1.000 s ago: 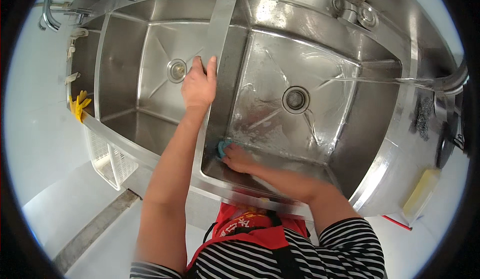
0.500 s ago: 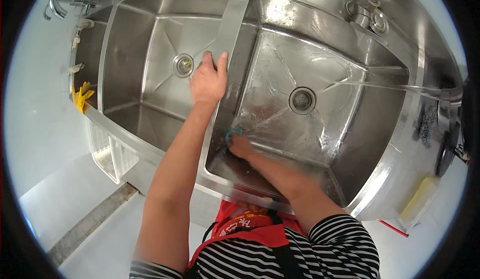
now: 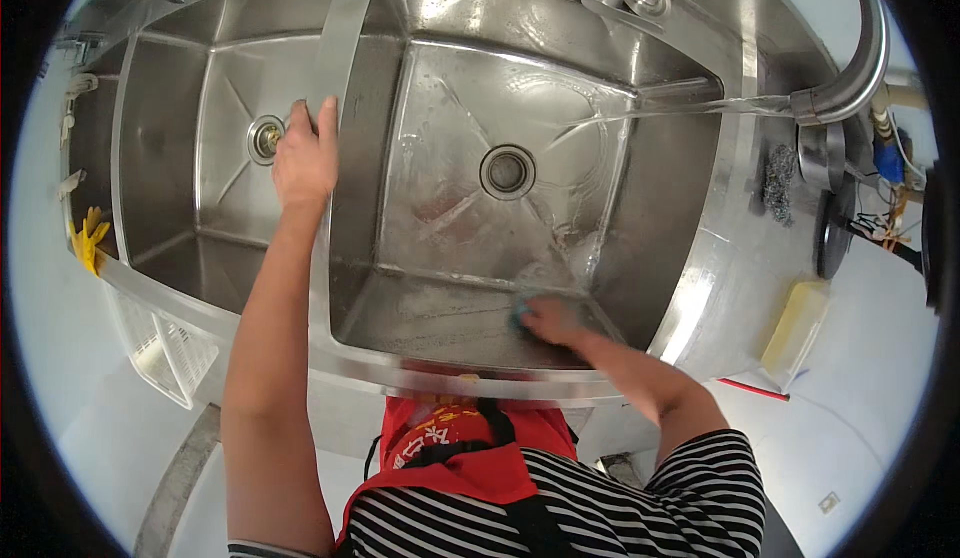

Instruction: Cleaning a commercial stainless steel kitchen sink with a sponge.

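Note:
My left hand (image 3: 306, 163) rests on the steel divider (image 3: 345, 68) between two sink basins, its visible fingers apart and nothing held in it. My right hand (image 3: 555, 321) is closed on a blue-green scrubbing pad (image 3: 519, 312), mostly covered by the fingers and smeared by motion. It presses the pad against the near wall of the right basin (image 3: 440, 323), toward that wall's right end. Wet streaks mark the steel there. From a curved faucet (image 3: 840, 93) at the right, a stream of water (image 3: 690, 110) runs into this basin, whose round drain (image 3: 508, 172) is uncovered.
Yellow bits lie in the left basin's drain (image 3: 266, 140). A yellow glove (image 3: 89, 239) hangs at the far left rim, above a white plastic basket (image 3: 165, 343). Steel wool (image 3: 778, 184) sits on the right ledge, near a pale yellow block-shaped item (image 3: 795, 326).
My right hand has slid the pad rightward along the near wall of the right basin. The head view has shifted right, while my left hand stays on the divider.

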`<state>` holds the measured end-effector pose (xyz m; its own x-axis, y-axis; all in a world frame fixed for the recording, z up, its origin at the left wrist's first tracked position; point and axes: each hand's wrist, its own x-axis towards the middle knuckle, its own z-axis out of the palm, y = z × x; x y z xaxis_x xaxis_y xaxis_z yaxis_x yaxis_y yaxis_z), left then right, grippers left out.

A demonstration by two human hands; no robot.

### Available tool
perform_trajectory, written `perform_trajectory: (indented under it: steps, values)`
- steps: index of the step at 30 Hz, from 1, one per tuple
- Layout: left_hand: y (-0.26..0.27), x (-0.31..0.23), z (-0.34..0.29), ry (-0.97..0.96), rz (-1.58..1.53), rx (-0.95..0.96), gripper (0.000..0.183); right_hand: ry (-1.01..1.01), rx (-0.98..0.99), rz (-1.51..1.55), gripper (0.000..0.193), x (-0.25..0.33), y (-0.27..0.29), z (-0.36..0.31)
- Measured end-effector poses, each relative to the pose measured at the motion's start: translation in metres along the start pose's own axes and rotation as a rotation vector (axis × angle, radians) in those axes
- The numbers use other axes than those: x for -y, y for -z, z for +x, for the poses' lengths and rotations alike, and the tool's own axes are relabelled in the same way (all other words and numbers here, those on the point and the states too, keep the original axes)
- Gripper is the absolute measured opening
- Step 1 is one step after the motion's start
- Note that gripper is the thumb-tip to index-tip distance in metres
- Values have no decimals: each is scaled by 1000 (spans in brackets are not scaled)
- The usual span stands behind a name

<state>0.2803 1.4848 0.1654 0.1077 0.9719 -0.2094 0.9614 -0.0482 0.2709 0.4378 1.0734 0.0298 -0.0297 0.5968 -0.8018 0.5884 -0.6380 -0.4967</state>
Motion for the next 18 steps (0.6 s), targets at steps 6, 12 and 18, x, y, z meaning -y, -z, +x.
perform_trajectory:
  steps: [6, 12, 18]
  values:
    - [-5, -1, 2, -15, -12, -17, 60, -125, 186, -678, 25, -85, 42, 31]
    - [-5, 0, 0, -25, -45, -26, 59, 109, 23, -1018, 23, -84, 52, 19]
    - [-6, 0, 5, -28, -49, 38, 58, -182, 245, -837, 23, -48, 47, -7]
